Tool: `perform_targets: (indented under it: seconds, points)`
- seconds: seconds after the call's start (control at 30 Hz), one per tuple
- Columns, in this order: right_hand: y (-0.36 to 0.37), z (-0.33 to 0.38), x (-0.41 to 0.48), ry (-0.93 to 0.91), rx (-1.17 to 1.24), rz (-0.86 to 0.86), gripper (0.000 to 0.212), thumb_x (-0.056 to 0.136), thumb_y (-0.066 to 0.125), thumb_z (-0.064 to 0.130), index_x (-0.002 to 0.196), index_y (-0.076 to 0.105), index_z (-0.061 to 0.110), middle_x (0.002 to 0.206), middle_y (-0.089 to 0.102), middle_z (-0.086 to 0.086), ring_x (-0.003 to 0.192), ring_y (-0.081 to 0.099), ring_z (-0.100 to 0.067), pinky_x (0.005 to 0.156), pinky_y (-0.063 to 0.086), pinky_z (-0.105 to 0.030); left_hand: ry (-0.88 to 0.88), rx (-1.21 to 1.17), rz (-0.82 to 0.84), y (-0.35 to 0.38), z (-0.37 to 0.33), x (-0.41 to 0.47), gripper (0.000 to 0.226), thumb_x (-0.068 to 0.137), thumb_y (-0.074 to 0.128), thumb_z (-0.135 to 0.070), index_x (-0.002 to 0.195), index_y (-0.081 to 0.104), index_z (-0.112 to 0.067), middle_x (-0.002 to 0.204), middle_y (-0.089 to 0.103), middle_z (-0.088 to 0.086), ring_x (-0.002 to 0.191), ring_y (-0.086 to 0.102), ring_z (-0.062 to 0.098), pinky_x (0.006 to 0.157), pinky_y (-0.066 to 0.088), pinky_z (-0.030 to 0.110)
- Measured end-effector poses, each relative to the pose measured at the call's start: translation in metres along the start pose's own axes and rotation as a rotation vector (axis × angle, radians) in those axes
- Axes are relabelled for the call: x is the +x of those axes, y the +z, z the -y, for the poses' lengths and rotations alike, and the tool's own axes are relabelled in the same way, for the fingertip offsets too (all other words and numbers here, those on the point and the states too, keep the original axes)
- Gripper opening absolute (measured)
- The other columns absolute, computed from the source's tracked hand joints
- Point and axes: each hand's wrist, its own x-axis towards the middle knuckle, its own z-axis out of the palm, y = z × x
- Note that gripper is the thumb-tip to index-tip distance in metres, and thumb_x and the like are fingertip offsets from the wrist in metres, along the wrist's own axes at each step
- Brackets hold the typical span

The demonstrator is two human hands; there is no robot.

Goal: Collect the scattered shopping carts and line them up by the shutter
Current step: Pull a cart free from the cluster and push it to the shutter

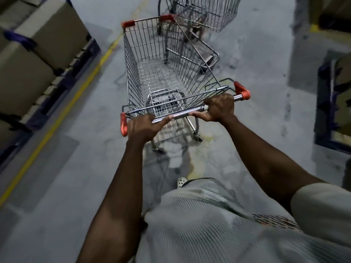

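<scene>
I am in the collecting step. My left hand (144, 128) and right hand (220, 109) are both curled tight round the handle bar (182, 115) of one cart (152, 76). The left sits by the bar's orange end cap and the right sits short of the other cap, with bare bar between them.

The cart stands on the floor (57, 177) directly ahead of my hands, its basket empty. Its long axis runs from the bar away from me, with the nose pointing forward and a little toward my left-hand side.

Beyond the nose, ahead of my right hand, stands a second cart (207, 14). Its lower frame is close by my cart's front right corner; I cannot tell through the wire whether they touch. No shutter shows, so I judge the lining-up is yet to come.

The next move, as I read it, is to push evenly through both hands and steer the nose clear of that cart or into it. I would also stay off the yellow line (76, 92) and boxes (38, 44) out beyond my left hand.
</scene>
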Motion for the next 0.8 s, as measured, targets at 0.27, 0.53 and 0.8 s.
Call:
perform_targets:
  seconds: [0.27, 0.53, 0.8]
  points:
    - [0.012, 0.047, 0.032, -0.082, 0.053, -0.008, 0.084, 0.073, 0.046, 0.099, 0.052, 0.062, 0.019, 0.041, 0.047, -0.002, 0.042, 0.054, -0.024, 0.055, 0.033, -0.026, -0.135, -0.111, -0.012, -0.013, 0.040, -0.008, 0.087, 0.078, 0.032, -0.097, 0.066, 0.066, -0.017, 0.060, 0.057, -0.003, 0.069, 0.059, 0.024, 0.076, 0.035, 0.035]
    - [0.021, 0.101, 0.051, -0.221, 0.116, -0.018, 0.085, 0.074, 0.044, 0.098, 0.052, 0.060, 0.018, 0.042, 0.048, -0.004, 0.042, 0.056, -0.024, 0.055, 0.036, -0.026, -0.321, -0.173, -0.087, -0.018, 0.083, -0.038, 0.086, 0.073, 0.036, -0.100, 0.063, 0.067, -0.021, 0.057, 0.060, -0.004, 0.062, 0.056, 0.012, 0.073, 0.034, 0.033]
    - [0.029, 0.163, 0.062, -0.341, 0.161, 0.028, 0.087, 0.073, 0.044, 0.100, 0.054, 0.065, 0.017, 0.042, 0.046, -0.003, 0.043, 0.056, -0.024, 0.057, 0.031, -0.027, -0.462, -0.204, -0.168, -0.016, 0.123, -0.085, 0.083, 0.074, 0.039, -0.099, 0.056, 0.056, -0.019, 0.055, 0.056, -0.006, 0.060, 0.054, 0.012, 0.072, 0.036, 0.033]
